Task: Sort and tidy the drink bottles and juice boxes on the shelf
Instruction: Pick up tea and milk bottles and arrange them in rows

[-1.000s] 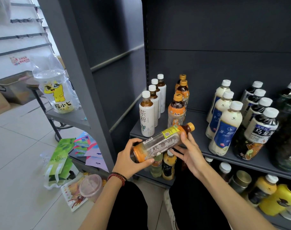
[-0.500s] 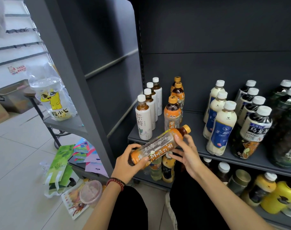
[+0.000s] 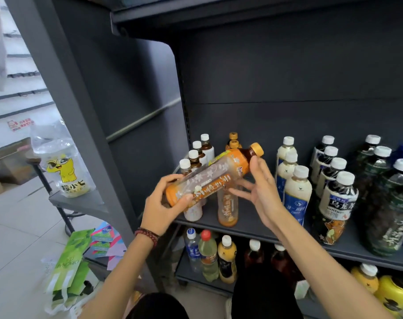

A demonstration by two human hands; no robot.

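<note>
While the orange tea bottle (image 3: 209, 178) lies slanted between both hands at mid-frame, the step in hand is placing it in its row.

Left of centre, the left hand (image 3: 161, 206) grips the bottle's base, fingers curled round it. The bottle rises to the right in front of the white-capped row (image 3: 208, 150) and above the orange-capped row (image 3: 228, 208) standing on the shelf (image 3: 248, 226). Just right of centre, the right hand (image 3: 262, 192) touches the neck end with fingers straight and spread. Milk tea bottles (image 3: 296, 194) and oolong bottles (image 3: 337, 201) stand further right. Next, I judge, the bottle must be turned upright and set with its orange-capped kin, where front room looks tight.
</note>
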